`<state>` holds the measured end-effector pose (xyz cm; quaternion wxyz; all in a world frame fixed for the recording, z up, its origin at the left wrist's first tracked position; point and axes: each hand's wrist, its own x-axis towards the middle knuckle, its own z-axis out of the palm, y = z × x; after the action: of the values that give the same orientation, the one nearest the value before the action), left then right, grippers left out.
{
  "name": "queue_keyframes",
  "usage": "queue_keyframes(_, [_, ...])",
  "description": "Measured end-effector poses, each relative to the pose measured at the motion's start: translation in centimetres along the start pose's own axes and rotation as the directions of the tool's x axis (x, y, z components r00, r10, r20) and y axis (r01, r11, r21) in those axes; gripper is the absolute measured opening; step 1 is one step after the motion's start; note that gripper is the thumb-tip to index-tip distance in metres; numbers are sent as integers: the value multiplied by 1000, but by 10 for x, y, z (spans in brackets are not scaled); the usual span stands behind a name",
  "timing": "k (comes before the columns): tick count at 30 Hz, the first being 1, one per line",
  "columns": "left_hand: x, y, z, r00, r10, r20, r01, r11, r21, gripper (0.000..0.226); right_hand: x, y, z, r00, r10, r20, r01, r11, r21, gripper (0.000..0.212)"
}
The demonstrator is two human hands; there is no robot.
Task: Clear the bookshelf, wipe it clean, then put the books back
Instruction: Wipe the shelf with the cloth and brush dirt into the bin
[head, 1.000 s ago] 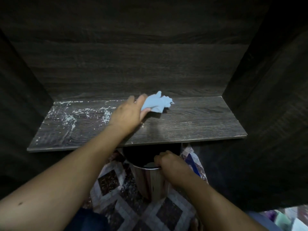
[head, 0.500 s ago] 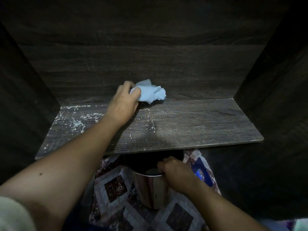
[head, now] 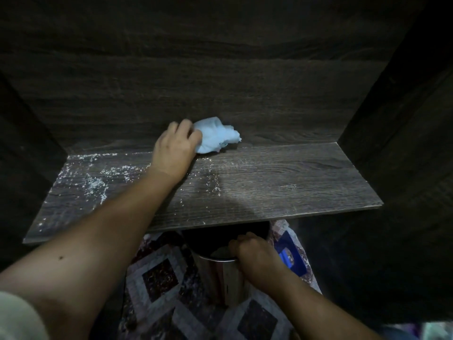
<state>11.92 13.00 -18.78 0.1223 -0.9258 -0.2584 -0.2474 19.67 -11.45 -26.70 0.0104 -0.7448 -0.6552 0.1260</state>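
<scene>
Floor first: a patterned rug (head: 159, 278) of dark squares in grey borders lies nearest us. On it stands a metal bin (head: 218, 280), upright, with its mouth partly under the shelf's front edge. The right hand (head: 257, 256) is on the bin's near rim, fingers curled over it and gripping. Just right of the bin we note a blue item (head: 288, 258), too dim to identify.

Above is the shelf (head: 282, 177), a dark wood-grain board. White dust (head: 95, 185) is scattered over its left part, with thinner specks around the middle. The right part looks cleaner. The left arm reaches across the board from lower left.

The left hand (head: 174, 150) sits at the back of the shelf, slightly left of centre. Its fingers are bunched round a light blue cloth (head: 215, 134), holding it down on the board. The cloth sticks out to the right of the hand, right where the board meets the back panel (head: 220, 82). We cannot tell if it touches the panel.
</scene>
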Motion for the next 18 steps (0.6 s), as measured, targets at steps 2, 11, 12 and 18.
queue_keyframes(2, [-4, 1, 5, 996, -35, 76, 38, 999, -34, 21, 0, 1, 1, 1000, -6, -16, 7, 1000, 13, 33])
queue_keyframes(11, [-13, 17, -5, 948, -87, 305, 98, 995, -21, 52, -5, 1, 1, 999, -36, -38, 37, 999, 6, 31])
queue_keyframes(12, [-11, 18, -5, 937, -85, 339, 78, 996, 34, 58, -6, 0, 1, 999, -37, -39, 38, 999, 10, 31])
queue_keyframes(18, [-1, 18, -5, 836, -143, 530, 167, 986, 3, 69, -14, 0, 5, 991, -101, -88, 102, 995, 2, 23])
